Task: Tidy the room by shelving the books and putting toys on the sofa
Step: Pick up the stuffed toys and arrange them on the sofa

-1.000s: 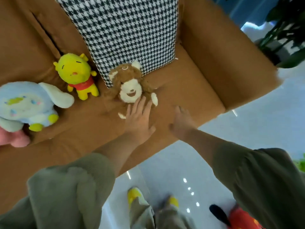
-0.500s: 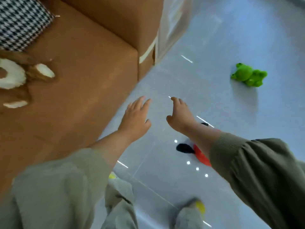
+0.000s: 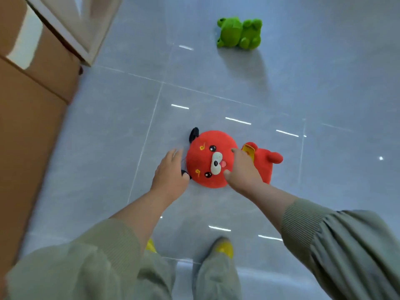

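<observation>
Both hands open, the left hand and right hand flank a red plush toy lying face-up on the grey floor at centre frame, a green frog toy at upper right.

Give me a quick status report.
Both hands open: left beside red plush, right over it. Plush on floor, not lifted. Green frog beyond. Nothing in the way.

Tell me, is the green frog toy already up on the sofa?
No, the green frog toy lies on the grey floor, away from the brown sofa at the left edge.
</observation>
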Demonstrator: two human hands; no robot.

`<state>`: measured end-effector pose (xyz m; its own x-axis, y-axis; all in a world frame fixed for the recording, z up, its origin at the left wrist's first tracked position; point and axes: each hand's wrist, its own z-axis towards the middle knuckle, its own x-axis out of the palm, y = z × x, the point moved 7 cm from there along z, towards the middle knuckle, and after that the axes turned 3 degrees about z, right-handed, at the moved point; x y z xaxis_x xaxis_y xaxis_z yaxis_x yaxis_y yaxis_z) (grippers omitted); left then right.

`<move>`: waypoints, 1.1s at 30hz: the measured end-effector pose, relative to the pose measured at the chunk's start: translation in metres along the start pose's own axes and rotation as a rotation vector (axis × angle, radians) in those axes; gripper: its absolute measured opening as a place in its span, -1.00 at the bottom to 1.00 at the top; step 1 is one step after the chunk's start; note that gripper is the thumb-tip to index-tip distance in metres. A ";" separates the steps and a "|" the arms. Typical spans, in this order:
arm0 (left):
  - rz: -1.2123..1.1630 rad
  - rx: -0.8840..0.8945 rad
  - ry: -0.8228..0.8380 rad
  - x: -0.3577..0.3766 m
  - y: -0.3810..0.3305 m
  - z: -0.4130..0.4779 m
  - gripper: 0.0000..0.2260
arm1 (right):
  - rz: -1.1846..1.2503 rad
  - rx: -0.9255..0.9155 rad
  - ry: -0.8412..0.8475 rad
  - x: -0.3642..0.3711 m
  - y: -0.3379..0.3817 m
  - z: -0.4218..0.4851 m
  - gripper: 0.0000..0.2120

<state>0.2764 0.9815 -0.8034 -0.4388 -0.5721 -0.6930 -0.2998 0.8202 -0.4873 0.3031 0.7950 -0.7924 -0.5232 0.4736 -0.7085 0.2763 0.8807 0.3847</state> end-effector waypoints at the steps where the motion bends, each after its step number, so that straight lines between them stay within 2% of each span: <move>1: -0.011 -0.016 0.018 0.012 -0.001 0.013 -0.41 | 0.034 0.016 -0.007 0.003 -0.012 0.011 -0.45; 5: -0.060 -0.050 0.113 0.071 0.004 0.079 -0.41 | 0.072 0.073 -0.028 0.026 -0.061 0.064 -0.43; 8: -0.131 -0.068 0.141 0.109 0.011 0.129 -0.42 | 0.000 0.116 -0.076 0.042 -0.099 0.111 -0.25; 10: -0.234 -0.119 0.104 0.124 0.021 0.156 -0.35 | 0.077 0.141 -0.074 0.060 -0.119 0.137 -0.14; 12: -0.316 -0.193 0.107 0.143 0.039 0.179 -0.23 | 0.167 0.093 -0.027 0.087 -0.127 0.157 -0.02; 14: -0.475 -0.252 0.156 0.166 0.055 0.191 -0.21 | 0.121 0.036 0.025 0.112 -0.126 0.164 0.03; 17: -0.667 -0.360 0.220 0.196 0.075 0.197 -0.33 | -0.027 0.046 -0.099 0.124 -0.120 0.167 -0.07; 19: -0.693 -0.448 0.280 0.209 0.086 0.193 -0.35 | -0.024 0.112 -0.185 0.132 -0.118 0.164 -0.16; 22: -0.711 -0.477 0.306 0.218 0.094 0.189 -0.40 | 0.020 0.197 -0.196 0.146 -0.116 0.159 -0.37; 25: -0.694 -0.473 0.240 0.213 0.094 0.173 -0.56 | -0.039 0.199 -0.129 0.153 -0.112 0.155 -0.52; 29: -0.584 -0.559 0.192 0.209 0.094 0.132 -0.61 | -0.027 0.235 -0.084 0.147 -0.111 0.133 -0.67; 33: -0.503 -0.580 0.088 0.186 0.073 0.087 -0.58 | 0.139 0.287 -0.141 0.119 -0.120 0.093 -0.75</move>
<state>0.2469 0.9344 -1.0145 -0.1908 -0.8939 -0.4057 -0.8660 0.3479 -0.3591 0.2825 0.7465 -0.9775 -0.3536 0.5675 -0.7436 0.5629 0.7640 0.3154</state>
